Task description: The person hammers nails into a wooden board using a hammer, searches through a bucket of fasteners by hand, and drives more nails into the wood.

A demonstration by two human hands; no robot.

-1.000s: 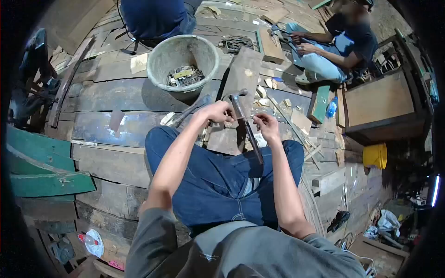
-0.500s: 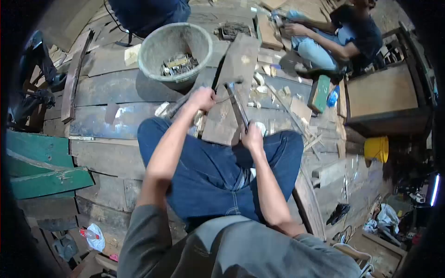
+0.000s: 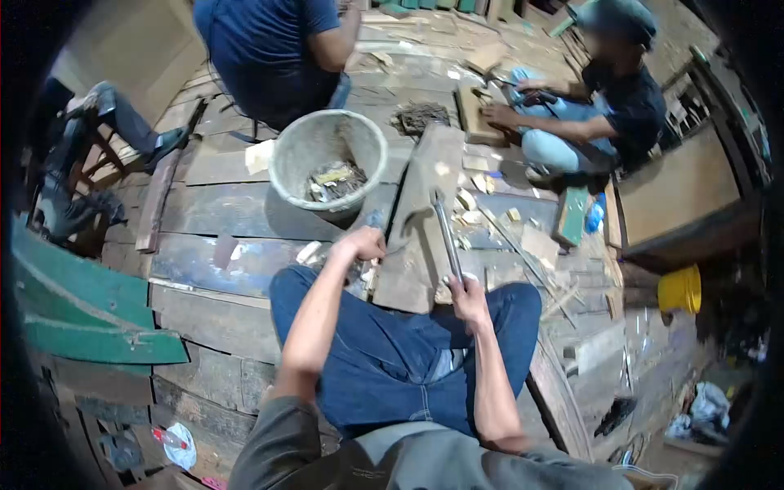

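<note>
My right hand [image 3: 467, 299] is wrapped round the lower handle of a hammer [image 3: 446, 238], whose head lies over a worn wooden board [image 3: 425, 175]. That board slopes away from my lap, between my bent knees. At its left edge my left hand [image 3: 362, 244] is closed in a pinch on a thin, dark piece that looks like a nail [image 3: 397, 248], pointing across the board. The finer detail of that piece is too small to make out.
A grey bucket [image 3: 282, 155] holding scraps stands ahead, left of the board. Beyond it lies a dark heap of nails [image 3: 420, 117]. A person [image 3: 616, 98] sits working at front right; another [image 3: 269, 57] sits behind the bucket. Wood chips and a green block [image 3: 573, 216] lie right.
My view has tilted up, showing more of the other people. The hammer stands straighter over the board. My left hand stays pinched at the board's left edge.
</note>
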